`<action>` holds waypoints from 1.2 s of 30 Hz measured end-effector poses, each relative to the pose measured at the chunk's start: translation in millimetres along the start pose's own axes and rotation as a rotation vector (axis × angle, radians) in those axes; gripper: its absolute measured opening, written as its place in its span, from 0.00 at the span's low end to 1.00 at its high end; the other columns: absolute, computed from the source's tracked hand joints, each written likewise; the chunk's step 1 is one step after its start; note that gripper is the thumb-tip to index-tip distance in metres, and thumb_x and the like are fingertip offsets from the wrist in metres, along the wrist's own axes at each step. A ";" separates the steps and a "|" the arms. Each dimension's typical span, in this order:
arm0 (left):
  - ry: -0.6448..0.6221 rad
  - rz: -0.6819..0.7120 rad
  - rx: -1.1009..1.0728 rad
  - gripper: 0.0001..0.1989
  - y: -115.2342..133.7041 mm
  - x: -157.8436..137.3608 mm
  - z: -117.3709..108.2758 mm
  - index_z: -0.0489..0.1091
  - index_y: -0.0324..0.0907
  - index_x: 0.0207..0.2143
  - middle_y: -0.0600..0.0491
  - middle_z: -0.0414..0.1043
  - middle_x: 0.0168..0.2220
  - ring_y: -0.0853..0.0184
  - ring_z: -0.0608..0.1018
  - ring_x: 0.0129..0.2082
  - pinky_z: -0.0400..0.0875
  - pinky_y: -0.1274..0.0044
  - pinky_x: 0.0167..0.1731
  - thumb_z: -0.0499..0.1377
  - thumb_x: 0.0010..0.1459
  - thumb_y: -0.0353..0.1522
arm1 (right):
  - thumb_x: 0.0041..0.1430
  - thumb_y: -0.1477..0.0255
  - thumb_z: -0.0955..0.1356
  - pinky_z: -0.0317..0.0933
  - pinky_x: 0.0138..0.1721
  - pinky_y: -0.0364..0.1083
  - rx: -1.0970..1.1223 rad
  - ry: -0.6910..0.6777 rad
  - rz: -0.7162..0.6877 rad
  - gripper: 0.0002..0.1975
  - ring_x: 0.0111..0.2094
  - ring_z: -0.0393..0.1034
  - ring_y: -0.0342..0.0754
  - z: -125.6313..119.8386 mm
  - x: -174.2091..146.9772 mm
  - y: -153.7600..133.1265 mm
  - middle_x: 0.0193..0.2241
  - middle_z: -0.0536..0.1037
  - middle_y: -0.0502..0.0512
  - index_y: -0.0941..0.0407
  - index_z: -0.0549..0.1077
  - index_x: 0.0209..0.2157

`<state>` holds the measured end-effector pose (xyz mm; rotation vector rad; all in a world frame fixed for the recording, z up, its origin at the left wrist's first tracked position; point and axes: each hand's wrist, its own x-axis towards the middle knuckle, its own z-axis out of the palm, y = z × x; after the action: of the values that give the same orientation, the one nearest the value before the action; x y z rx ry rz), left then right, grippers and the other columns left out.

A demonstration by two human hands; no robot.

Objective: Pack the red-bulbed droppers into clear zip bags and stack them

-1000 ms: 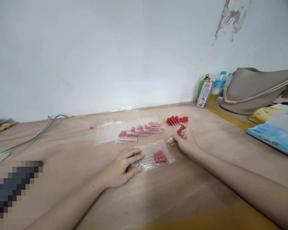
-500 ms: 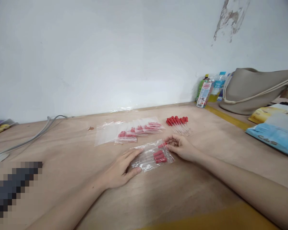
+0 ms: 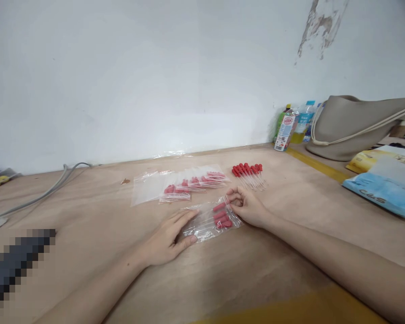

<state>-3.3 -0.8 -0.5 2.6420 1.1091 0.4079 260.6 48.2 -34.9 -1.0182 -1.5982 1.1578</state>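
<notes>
A clear zip bag (image 3: pixel 202 220) lies flat on the table with several red-bulbed droppers (image 3: pixel 222 216) inside, their bulbs toward its right end. My left hand (image 3: pixel 167 240) rests on the bag's left end, thumb and fingers spread apart along its edges. At the bag's right-hand mouth, the fingers of my right hand (image 3: pixel 248 208) are pinched at the bulb end of the topmost dropper (image 3: pixel 220 206), partly hiding it. Beyond my right hand lies a fanned pile of loose droppers (image 3: pixel 248 170). Overlapping filled bags (image 3: pixel 195 182) sit behind the one under my hands.
A clear bag without droppers (image 3: pixel 146 189) lies at the left of the row. Grey cables (image 3: pixel 57 182) run along the left. Drink bottles (image 3: pixel 286 128), a grey handbag (image 3: pixel 354 126) and a blue and yellow tissue pack (image 3: pixel 381 193) stand at the right. A wall closes off the back.
The topmost dropper has slid left, deeper into the bag, with my right hand following it slightly. My left hand stays in place on the bag.
</notes>
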 end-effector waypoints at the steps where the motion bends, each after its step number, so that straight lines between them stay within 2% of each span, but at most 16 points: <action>1: -0.001 -0.004 0.002 0.26 -0.3 -0.1 0.1 0.47 0.46 0.61 0.49 0.54 0.60 0.59 0.58 0.59 0.57 0.64 0.56 0.50 0.62 0.39 | 0.47 0.74 0.66 0.64 0.28 0.42 0.011 -0.036 0.007 0.14 0.30 0.71 0.43 0.3 -0.6 0.6 0.31 0.73 0.51 0.54 0.60 0.38; 4: -0.003 -0.010 -0.001 0.27 -1.0 -0.5 1.0 0.47 0.46 0.61 0.49 0.54 0.60 0.58 0.59 0.59 0.57 0.64 0.56 0.50 0.62 0.39 | 0.49 0.71 0.65 0.63 0.27 0.42 -0.024 -0.084 0.025 0.16 0.28 0.70 0.43 -3.1 0.6 -0.5 0.32 0.74 0.52 0.54 0.61 0.41; 6: 0.006 -0.019 -0.011 0.27 -1.0 -0.9 1.8 0.46 0.46 0.61 0.48 0.52 0.60 0.58 0.58 0.59 0.57 0.64 0.56 0.50 0.61 0.39 | 0.49 0.69 0.65 0.62 0.25 0.42 -0.160 -0.004 0.004 0.15 0.25 0.68 0.42 -10.9 4.9 -3.7 0.30 0.74 0.52 0.56 0.63 0.40; 10: 0.042 -0.035 -0.037 0.25 -0.1 -1.5 2.7 0.51 0.45 0.58 0.48 0.45 0.63 0.58 0.54 0.61 0.56 0.64 0.57 0.52 0.60 0.38 | 0.50 0.72 0.64 0.60 0.33 0.45 -0.792 0.267 -0.069 0.06 0.32 0.68 0.46 -34.1 22.2 -12.9 0.30 0.74 0.55 0.58 0.70 0.30; 13: 0.051 -0.023 -0.073 0.17 0.9 -1.5 1.7 0.58 0.44 0.51 0.47 0.45 0.63 0.58 0.54 0.61 0.57 0.65 0.56 0.52 0.60 0.37 | 0.51 0.71 0.63 0.59 0.36 0.47 -1.144 0.340 0.047 0.08 0.37 0.68 0.51 -45.4 39.0 -17.5 0.36 0.74 0.60 0.59 0.72 0.30; 17: 0.052 -0.014 -0.108 0.13 1.3 -1.4 0.6 0.59 0.43 0.45 0.45 0.48 0.61 0.58 0.55 0.61 0.59 0.65 0.54 0.53 0.59 0.36 | 0.54 0.66 0.62 0.58 0.40 0.49 -1.283 0.300 0.211 0.14 0.41 0.69 0.55 -42.5 58.0 -20.1 0.39 0.74 0.65 0.61 0.74 0.34; 23: 0.047 -0.011 -0.135 0.11 -0.1 -2.3 2.8 0.59 0.43 0.43 0.45 0.50 0.61 0.59 0.56 0.60 0.58 0.65 0.54 0.53 0.59 0.35 | 0.54 0.70 0.62 0.55 0.44 0.51 -1.238 0.247 0.330 0.13 0.41 0.69 0.56 -27.6 68.8 -28.3 0.37 0.75 0.69 0.63 0.75 0.34; 27: 0.053 -0.009 -0.137 0.10 -0.9 -2.6 3.0 0.60 0.43 0.42 0.45 0.53 0.60 0.59 0.58 0.59 0.59 0.65 0.53 0.54 0.59 0.36 | 0.54 0.70 0.62 0.55 0.42 0.51 -1.178 0.224 0.323 0.12 0.39 0.70 0.55 -30.2 67.4 -37.3 0.34 0.75 0.67 0.61 0.74 0.28; 30: 0.045 -0.004 -0.138 0.10 -0.1 -2.7 1.7 0.60 0.43 0.42 0.45 0.54 0.59 0.59 0.59 0.58 0.59 0.65 0.53 0.53 0.59 0.36 | 0.56 0.67 0.60 0.58 0.37 0.47 -1.108 0.192 0.277 0.13 0.34 0.70 0.51 -37.9 60.4 -39.3 0.28 0.75 0.62 0.59 0.70 0.24; 32: 0.033 -0.004 -0.144 0.10 1.2 -2.7 0.5 0.59 0.43 0.42 0.45 0.55 0.58 0.59 0.61 0.58 0.60 0.66 0.52 0.53 0.59 0.36 | 0.57 0.66 0.60 0.58 0.32 0.44 -0.954 0.206 0.182 0.12 0.30 0.68 0.47 -41.9 51.7 -34.3 0.26 0.74 0.57 0.57 0.67 0.25; 34: 0.018 -0.004 -0.141 0.11 2.8 -2.8 -0.5 0.60 0.44 0.43 0.45 0.57 0.58 0.59 0.63 0.56 0.62 0.66 0.51 0.53 0.59 0.37 | 0.54 0.66 0.61 0.59 0.29 0.42 -0.668 0.273 0.027 0.08 0.28 0.67 0.44 -42.4 40.1 -25.1 0.26 0.71 0.53 0.57 0.64 0.29; 36: 0.009 0.003 -0.123 0.14 3.6 -2.8 -1.0 0.59 0.44 0.47 0.46 0.59 0.57 0.59 0.65 0.55 0.63 0.67 0.51 0.53 0.59 0.37 | 0.51 0.66 0.64 0.59 0.24 0.41 -0.362 0.343 -0.083 0.12 0.24 0.65 0.42 -39.2 27.3 -15.6 0.25 0.68 0.49 0.56 0.61 0.37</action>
<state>-3.2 -5.1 1.1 2.5381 1.0475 0.4730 289.1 79.7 -8.1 -1.2907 -1.5799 0.6057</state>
